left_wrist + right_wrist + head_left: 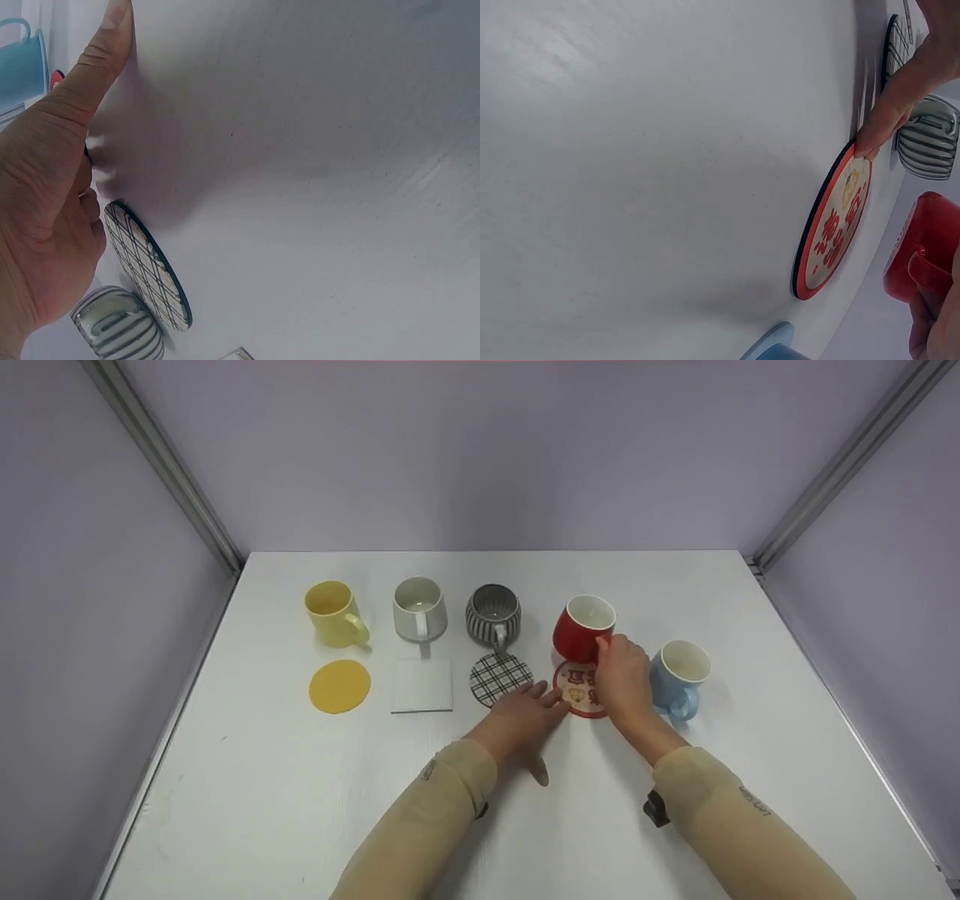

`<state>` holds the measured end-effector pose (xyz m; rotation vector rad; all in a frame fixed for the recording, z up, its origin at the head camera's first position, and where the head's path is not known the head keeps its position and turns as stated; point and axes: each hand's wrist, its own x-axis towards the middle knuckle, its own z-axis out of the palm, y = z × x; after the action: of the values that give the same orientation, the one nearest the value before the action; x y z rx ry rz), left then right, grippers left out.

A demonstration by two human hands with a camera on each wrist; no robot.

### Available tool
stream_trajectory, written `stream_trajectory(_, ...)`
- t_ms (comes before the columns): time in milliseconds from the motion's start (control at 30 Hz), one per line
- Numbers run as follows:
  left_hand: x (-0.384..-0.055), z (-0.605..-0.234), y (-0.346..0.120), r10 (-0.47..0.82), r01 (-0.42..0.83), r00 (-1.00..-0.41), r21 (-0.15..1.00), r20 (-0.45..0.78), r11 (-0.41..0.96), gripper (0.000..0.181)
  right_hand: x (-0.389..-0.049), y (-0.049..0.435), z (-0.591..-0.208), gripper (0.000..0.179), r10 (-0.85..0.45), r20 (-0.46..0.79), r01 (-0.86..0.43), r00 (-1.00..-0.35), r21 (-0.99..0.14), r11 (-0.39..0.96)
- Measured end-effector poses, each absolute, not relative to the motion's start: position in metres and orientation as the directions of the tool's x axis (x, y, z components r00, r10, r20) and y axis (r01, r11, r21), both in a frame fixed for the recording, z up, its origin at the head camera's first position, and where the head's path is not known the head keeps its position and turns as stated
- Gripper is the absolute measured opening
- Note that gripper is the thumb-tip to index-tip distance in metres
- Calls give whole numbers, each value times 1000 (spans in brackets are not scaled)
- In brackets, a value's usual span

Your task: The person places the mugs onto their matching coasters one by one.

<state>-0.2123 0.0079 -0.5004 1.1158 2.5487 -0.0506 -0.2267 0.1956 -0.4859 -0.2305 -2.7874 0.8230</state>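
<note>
My right hand (626,676) grips a red mug (576,639) with a white inside by its handle. The mug is at the far edge of a round red-rimmed coaster (576,706); whether its base is off the table I cannot tell. In the right wrist view the mug (930,240) appears at the right, beyond the coaster (832,240). My left hand (519,721) reaches over the table with fingers extended, its fingertips touching that coaster's edge. Partly behind it lies a round black-and-white checked coaster (499,676), with a grey striped mug (480,619) beyond.
A light blue mug (667,679) stands right of my right hand, by a pale blue coaster (769,339). To the left are a white mug (420,611) behind a square white coaster (421,686), and a yellow mug (334,622) behind a round yellow coaster (339,687).
</note>
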Motion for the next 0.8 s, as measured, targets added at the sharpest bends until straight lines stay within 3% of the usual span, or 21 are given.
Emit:
stream_trajectory(600, -211, -498, 5, 714, 710, -627, 148, -313, 688, 127, -214, 198, -486, 42, 234, 143, 112, -961, -574, 811)
stream_trajectory(800, -214, -504, 8, 703, 714, -624, 117, -343, 691, 130, -208, 200, -490, 39, 214, 225, 69, -951, -521, 851)
